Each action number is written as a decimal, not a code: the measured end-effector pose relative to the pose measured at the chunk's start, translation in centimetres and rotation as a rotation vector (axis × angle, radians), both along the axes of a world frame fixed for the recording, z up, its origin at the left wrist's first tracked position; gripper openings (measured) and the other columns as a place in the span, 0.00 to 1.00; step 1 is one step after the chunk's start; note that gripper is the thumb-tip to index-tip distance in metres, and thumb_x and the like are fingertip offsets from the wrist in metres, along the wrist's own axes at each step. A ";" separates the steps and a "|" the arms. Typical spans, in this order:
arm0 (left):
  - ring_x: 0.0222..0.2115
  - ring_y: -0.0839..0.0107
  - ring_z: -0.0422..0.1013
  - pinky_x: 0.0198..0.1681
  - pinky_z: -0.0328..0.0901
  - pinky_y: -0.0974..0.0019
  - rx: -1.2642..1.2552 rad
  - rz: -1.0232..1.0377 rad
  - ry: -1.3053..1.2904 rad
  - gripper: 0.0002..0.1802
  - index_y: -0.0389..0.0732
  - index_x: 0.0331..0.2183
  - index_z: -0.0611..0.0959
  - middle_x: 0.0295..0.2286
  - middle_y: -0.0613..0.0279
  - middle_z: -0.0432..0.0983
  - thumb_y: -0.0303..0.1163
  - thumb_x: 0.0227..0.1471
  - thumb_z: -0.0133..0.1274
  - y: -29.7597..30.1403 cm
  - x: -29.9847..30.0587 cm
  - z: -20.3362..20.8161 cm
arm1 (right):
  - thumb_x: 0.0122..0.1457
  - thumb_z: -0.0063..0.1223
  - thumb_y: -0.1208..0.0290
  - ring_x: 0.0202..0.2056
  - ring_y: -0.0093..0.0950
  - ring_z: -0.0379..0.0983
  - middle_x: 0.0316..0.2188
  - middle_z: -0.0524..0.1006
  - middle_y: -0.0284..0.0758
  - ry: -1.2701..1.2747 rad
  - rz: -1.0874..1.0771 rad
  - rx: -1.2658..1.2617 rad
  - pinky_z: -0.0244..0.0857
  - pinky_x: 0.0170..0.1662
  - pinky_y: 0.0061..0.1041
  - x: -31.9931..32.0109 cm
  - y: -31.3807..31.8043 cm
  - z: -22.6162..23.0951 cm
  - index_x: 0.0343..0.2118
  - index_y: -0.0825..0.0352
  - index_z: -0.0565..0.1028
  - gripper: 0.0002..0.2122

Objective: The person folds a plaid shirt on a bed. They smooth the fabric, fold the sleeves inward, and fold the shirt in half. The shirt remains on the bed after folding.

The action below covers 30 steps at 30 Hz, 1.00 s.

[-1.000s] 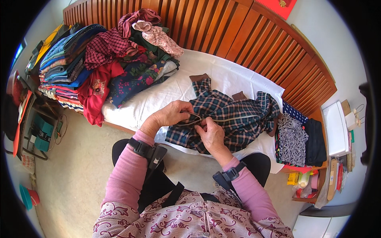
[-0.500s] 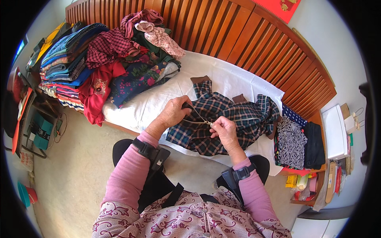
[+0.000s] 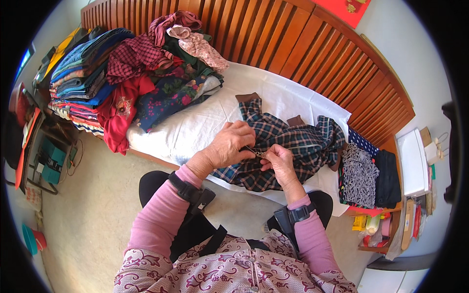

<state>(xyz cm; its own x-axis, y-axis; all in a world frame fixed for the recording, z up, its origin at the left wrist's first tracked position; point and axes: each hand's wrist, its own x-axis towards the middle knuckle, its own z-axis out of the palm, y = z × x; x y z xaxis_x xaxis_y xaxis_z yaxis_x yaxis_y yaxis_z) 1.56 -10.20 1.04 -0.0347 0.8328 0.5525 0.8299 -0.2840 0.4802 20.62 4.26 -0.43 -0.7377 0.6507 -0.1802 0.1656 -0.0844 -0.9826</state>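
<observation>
Both hands have been drawn back together on the plaid jacket's zipper since half a second ago.

The left hand [image 3: 233,145] is pinched shut on the zipper pull [image 3: 257,153], and the right hand [image 3: 279,162], at 4 o'clock from it, is closed on the fabric just beside it (earlier the two were held slightly apart along the zip). From this it is judged that the zipper is being worked. The plaid jacket [image 3: 293,146] lies spread on the white-sheeted bed [image 3: 195,127], unshifted since the earlier frame; the pile of folded clothes [image 3: 97,78] sits at 10 o'clock, well apart.
</observation>
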 end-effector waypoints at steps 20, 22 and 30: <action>0.34 0.60 0.75 0.40 0.69 0.57 -0.084 0.073 0.164 0.06 0.44 0.27 0.84 0.28 0.64 0.78 0.33 0.45 0.64 -0.7 1.2 -1.2 | 0.54 0.64 0.68 0.37 0.41 0.77 0.34 0.78 0.39 -0.297 0.376 1.186 0.71 0.40 0.37 -3.6 -1.0 2.4 0.35 0.64 0.79 0.09; 0.32 0.59 0.76 0.38 0.70 0.57 -0.083 0.068 0.188 0.06 0.44 0.28 0.84 0.26 0.63 0.78 0.34 0.46 0.64 -0.7 1.2 -1.5 | 0.53 0.65 0.67 0.38 0.42 0.77 0.34 0.78 0.40 -0.450 0.477 1.133 0.71 0.40 0.38 -4.3 -0.8 2.7 0.35 0.64 0.79 0.10; 0.32 0.52 0.79 0.35 0.73 0.52 -0.421 0.000 0.048 0.09 0.42 0.26 0.84 0.28 0.52 0.82 0.37 0.48 0.61 -0.9 1.1 -1.4 | 0.53 0.64 0.65 0.39 0.43 0.77 0.33 0.77 0.39 -0.439 0.607 1.206 0.71 0.41 0.41 -4.6 -0.6 1.8 0.33 0.62 0.78 0.09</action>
<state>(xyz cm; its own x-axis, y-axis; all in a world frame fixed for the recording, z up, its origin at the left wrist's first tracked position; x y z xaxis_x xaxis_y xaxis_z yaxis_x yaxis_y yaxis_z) 2.64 -11.15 -0.34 -0.0170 0.9862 0.1648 0.8543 -0.0713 0.5148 16.04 3.71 1.33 -0.9840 0.1748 -0.0350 0.1778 0.9491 -0.2598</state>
